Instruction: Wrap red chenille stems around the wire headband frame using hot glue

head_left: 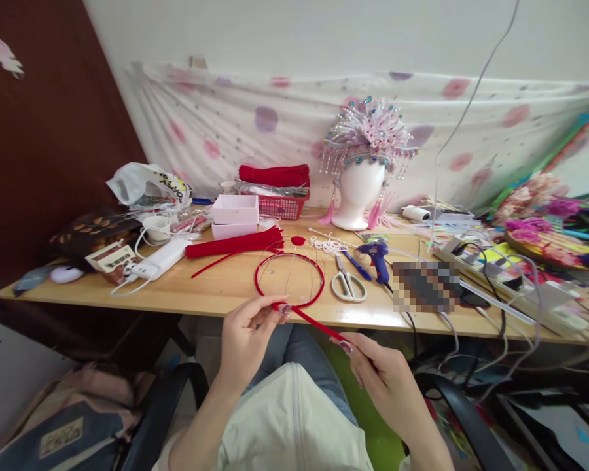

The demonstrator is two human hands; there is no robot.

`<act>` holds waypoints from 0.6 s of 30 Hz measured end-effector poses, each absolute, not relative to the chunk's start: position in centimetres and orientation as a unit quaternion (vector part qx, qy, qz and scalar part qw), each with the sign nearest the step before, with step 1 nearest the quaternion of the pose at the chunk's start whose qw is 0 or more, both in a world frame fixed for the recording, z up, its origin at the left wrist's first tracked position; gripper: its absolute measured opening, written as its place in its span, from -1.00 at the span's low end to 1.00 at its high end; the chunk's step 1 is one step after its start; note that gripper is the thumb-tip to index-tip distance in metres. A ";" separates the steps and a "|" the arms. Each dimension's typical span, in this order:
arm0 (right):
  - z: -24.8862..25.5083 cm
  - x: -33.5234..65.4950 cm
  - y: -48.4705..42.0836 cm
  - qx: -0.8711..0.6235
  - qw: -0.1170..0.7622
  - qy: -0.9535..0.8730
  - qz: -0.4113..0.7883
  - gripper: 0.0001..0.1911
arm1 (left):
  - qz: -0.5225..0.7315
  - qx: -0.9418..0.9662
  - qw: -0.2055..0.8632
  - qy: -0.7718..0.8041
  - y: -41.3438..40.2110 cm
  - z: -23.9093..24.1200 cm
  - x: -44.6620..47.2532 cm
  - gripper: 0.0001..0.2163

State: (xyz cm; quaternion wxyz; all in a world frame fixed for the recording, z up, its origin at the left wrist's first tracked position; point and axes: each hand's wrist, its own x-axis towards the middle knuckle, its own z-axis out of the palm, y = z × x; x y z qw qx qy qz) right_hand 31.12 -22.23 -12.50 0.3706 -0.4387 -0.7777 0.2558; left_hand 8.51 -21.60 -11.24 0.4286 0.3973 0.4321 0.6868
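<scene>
My left hand (255, 327) pinches the near side of a red fuzzy ring (258, 265), just in front of the table edge. A red pipe cleaner (317, 322) runs from that pinch down to the right, where my right hand (380, 366) grips its other end between thumb and fingers. Thin wire loops show around and inside the ring. Beyond the ring lies a small red oval piece (298, 241) on a thin stem. A bundle of red pipe cleaners (230, 243) rests on the table to the left, one loose stem beside it.
Scissors (348, 286), a blue pen (357, 266) and a blue glue gun (375, 258) lie right of the ring. Behind stand a white mannequin head (357, 193) with a beaded headdress, a red basket (285, 206) and pink boxes (234, 210). Cables and power strips (491, 268) cover the right side.
</scene>
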 end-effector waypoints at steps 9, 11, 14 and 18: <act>-12.9 30.6 -20.8 -0.436 0.400 -0.785 0.183 -0.66 | 0.684 0.205 0.618 0.329 -20.4 -10.0 8.5 -0.88; -12.7 31.0 -20.2 -0.441 0.394 -0.787 0.175 -0.66 | 0.651 0.163 0.671 0.315 -20.2 -9.6 8.2 -0.86; -12.1 31.7 -19.5 -0.446 0.386 -0.788 0.174 -0.68 | 0.640 0.114 0.698 0.299 -19.7 -9.4 7.5 -0.85; -11.7 32.9 -19.6 -0.443 0.357 -0.796 0.205 -0.63 | 0.684 0.081 0.664 0.290 -18.5 -9.8 6.4 -0.88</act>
